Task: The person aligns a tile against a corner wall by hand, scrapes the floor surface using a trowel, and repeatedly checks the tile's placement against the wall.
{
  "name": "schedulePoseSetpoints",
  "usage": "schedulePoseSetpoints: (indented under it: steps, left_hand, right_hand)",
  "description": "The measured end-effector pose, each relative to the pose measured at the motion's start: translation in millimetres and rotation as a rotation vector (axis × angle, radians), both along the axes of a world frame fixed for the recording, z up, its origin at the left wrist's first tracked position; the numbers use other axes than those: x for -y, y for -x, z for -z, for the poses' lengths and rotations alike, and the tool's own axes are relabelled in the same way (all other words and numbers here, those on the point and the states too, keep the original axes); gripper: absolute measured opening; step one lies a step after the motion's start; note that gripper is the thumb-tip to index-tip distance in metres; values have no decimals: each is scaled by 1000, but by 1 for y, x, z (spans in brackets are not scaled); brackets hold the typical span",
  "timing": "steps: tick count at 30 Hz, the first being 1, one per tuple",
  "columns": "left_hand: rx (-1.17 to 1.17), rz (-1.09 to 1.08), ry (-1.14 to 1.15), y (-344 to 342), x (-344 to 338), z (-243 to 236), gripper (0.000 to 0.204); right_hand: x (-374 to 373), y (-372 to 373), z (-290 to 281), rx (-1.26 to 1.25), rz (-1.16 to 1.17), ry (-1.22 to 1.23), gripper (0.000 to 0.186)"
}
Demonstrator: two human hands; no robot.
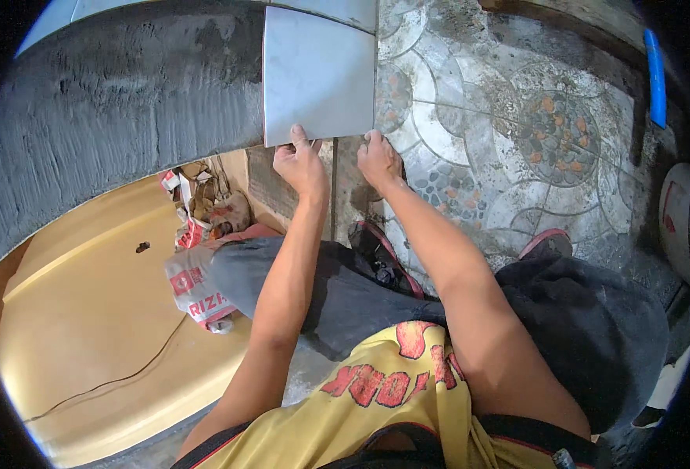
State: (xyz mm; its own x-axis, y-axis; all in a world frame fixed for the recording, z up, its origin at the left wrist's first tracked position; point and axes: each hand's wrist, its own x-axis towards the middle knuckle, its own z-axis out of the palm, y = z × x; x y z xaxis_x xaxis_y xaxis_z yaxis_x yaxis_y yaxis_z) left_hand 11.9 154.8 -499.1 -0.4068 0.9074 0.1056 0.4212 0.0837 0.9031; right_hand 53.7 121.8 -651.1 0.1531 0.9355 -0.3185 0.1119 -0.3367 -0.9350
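Note:
A square, pale grey-white tile [319, 74] lies along the edge of a ledge coated with wet grey mortar [118, 109]. At its near edge, my left hand [303, 166] has the thumb on top and the fingers curled beneath, closed on the edge. My right hand [379, 162] is closed at the tile's near right corner, fingertips touching it; part of its grip is hidden. The mortar left of the tile bears streaky ridges. Beyond the tile's far edge, more pale tiles [337, 9] are in place.
Patterned stone-look floor tiles [470, 117] lie to the right, dusty and stained. At lower left is a yellow-tan panel [110, 313] with a thin wire, beside a crumpled printed sack [196, 289] and debris. A blue pipe [655, 78] is at far right. My knees and shoes are close below.

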Motion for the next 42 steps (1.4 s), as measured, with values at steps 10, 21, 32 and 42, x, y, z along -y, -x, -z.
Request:
schedulePoseSetpoints:
  steps: [10,21,32,42]
  left_hand:
    - [23,12,-32,10,-2,9,20]
    - [17,114,-47,7,-4,3,22]
    - [-67,207,-94,-10,-12,-62,37]
    - [-831,607,432,-27,-54,-102,34]
  right_hand:
    - [-9,0,2,-7,-20,110,26]
    - [-15,-4,2,-33,85,71,35]
    - [-16,-7,-3,-68,67,142,42]
    - [-10,-24,1,-15,159,16,16]
